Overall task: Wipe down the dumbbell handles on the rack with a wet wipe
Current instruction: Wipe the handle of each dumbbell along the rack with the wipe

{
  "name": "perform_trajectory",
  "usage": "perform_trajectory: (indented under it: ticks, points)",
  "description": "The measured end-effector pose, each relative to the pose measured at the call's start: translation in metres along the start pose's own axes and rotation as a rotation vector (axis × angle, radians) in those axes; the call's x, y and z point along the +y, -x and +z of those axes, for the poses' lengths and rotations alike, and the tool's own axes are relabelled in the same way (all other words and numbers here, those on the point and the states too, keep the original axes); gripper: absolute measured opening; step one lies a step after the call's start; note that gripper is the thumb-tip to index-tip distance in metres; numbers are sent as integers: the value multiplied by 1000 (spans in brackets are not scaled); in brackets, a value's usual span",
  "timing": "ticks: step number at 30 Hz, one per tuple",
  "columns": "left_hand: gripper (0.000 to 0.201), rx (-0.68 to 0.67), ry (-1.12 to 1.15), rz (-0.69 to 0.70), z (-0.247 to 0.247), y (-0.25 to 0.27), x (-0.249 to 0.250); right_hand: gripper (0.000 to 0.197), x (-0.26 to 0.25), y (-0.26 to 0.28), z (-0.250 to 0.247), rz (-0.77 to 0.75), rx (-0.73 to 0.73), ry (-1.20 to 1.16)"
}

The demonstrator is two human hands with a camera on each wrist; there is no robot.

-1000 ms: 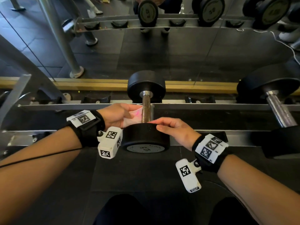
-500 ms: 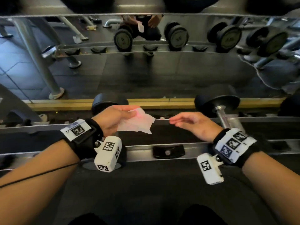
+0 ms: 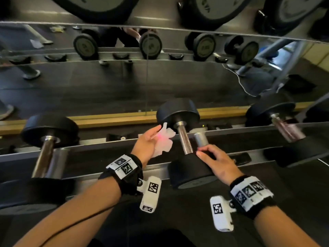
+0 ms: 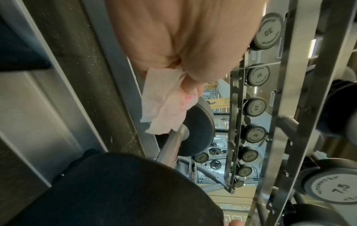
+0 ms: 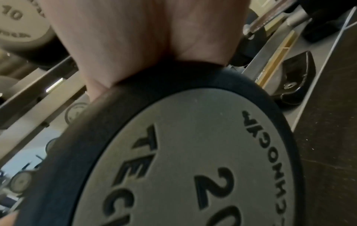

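Note:
Three black dumbbells lie across the rack rails in the head view. My left hand pinches a crumpled white wet wipe just left of the middle dumbbell's steel handle, not plainly touching it. In the left wrist view the wipe hangs from my fingers above that handle. My right hand is cupped over the top of the same dumbbell's near head, thumb at its inner edge. The right wrist view shows my palm on the head's rim above its grey end plate, marked 20.
Another dumbbell's handle lies to the left and a third handle to the right. A mirror behind the rack reflects the rack and floor. An upper shelf of larger dumbbells hangs overhead. A black cradle sits on the front rail.
Both hands left the first dumbbell and moved right to the one beside it. My right hand has come down on its near head; my left carried the wipe beside its handle.

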State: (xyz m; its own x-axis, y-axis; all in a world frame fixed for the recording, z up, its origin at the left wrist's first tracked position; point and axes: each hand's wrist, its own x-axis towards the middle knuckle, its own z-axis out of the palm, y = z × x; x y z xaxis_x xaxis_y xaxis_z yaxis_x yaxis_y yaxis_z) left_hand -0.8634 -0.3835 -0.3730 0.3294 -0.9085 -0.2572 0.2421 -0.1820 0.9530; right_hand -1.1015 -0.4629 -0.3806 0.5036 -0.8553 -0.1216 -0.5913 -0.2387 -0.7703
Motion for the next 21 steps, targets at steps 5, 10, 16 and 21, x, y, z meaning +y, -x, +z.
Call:
perform_trajectory:
  ticks: [5,10,16,21]
  points:
    - [28,-15,-218,92,8,-33,-7,47,12,-5,3,13,1,-133]
    - [29,-74,-443,176,11,-64,-18,32,17,-4,8,-22,27,-277]
    - [41,-244,-719,238,15,-85,-40,37,18,-2,12,-24,59,-302]
    - [41,-261,-833,263,17,-90,-39,33,20,-2,13,5,64,-290]
